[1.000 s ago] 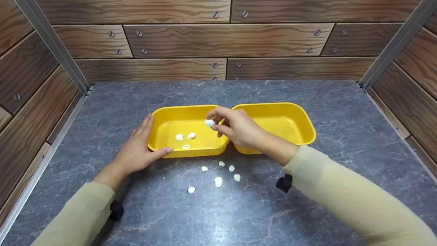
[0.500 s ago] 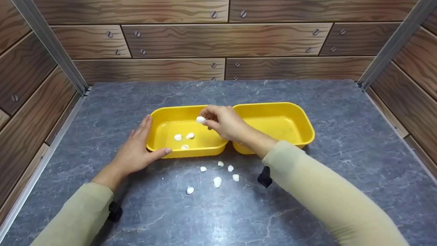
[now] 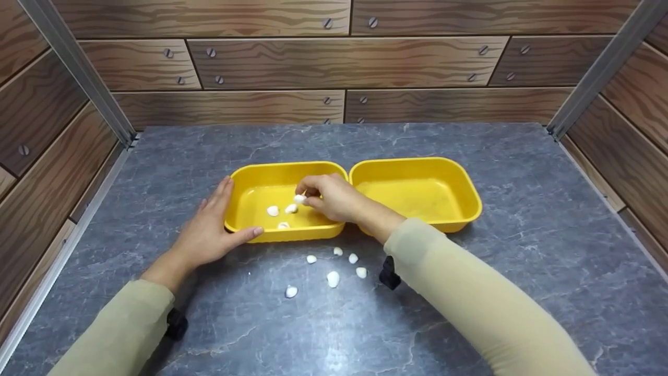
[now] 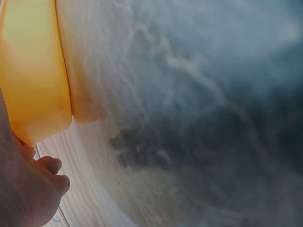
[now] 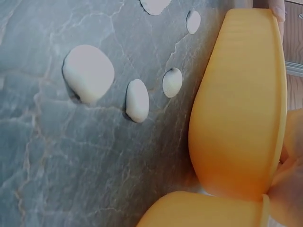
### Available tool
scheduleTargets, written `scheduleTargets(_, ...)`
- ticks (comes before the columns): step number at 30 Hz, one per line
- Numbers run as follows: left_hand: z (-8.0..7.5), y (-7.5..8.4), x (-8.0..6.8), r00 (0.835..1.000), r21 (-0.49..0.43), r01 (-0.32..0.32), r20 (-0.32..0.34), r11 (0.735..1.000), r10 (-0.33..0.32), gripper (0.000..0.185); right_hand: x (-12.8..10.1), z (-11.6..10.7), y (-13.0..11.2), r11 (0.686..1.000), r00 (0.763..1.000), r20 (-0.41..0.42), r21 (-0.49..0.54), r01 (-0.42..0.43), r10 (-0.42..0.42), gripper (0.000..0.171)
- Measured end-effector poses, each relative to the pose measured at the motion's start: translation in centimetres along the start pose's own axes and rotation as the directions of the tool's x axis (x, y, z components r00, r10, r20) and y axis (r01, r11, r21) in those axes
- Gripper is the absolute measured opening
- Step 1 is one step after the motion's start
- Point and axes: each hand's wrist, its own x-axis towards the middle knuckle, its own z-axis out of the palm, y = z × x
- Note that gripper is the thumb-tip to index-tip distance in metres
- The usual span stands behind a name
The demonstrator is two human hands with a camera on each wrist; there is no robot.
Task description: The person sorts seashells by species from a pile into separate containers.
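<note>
Yellow left tray (image 3: 250, 188) holds three white shells (image 3: 273, 210) so far. My right hand (image 3: 329, 197) hovers low inside it, fingers (image 3: 308, 189) pinching a fourth shell (image 3: 299, 199). My left hand (image 3: 209, 232) lies with fingers straight against the tray's near corner, steadying it. Five loose shells (image 3: 333, 278) wait on the grey counter (image 3: 469, 292); the right tray (image 3: 464, 193) looks empty. By my judgement, the job is nearly half done.

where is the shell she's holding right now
In the head view, the white shell is pinched by the right hand just above the left yellow tray.
</note>
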Motion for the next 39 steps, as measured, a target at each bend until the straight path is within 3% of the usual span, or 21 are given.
scheduleTargets(12,0.0,0.0,0.0,1.000,-0.002,-0.002,-0.008,1.000,0.002,0.119,0.5,0.3,-0.1,0.994,0.995,0.093,-0.107,-0.018,0.028,0.021)
scheduleTargets(21,0.1,0.0,0.0,1.000,-0.008,-0.002,-0.002,1.000,0.002,0.119,0.5,0.5,-0.7,0.960,0.987,0.091,-0.260,-0.104,0.132,0.028)
scheduleTargets(25,0.0,0.0,-0.1,1.000,-0.009,0.003,0.000,1.000,-0.003,0.118,0.3,0.1,-0.6,0.964,0.994,0.043,-0.252,-0.083,0.097,0.030)
scheduleTargets(31,0.0,0.0,-0.2,1.000,-0.011,0.012,0.004,1.000,-0.011,0.119,-0.8,-1.2,-1.0,0.990,0.999,0.006,-0.138,-0.037,0.038,0.028)
scheduleTargets(39,0.0,0.0,0.0,1.000,0.000,0.001,0.008,1.000,-0.001,0.119,-3.9,-2.8,-2.2,0.991,0.992,-0.025,-0.053,0.123,-0.125,0.025)
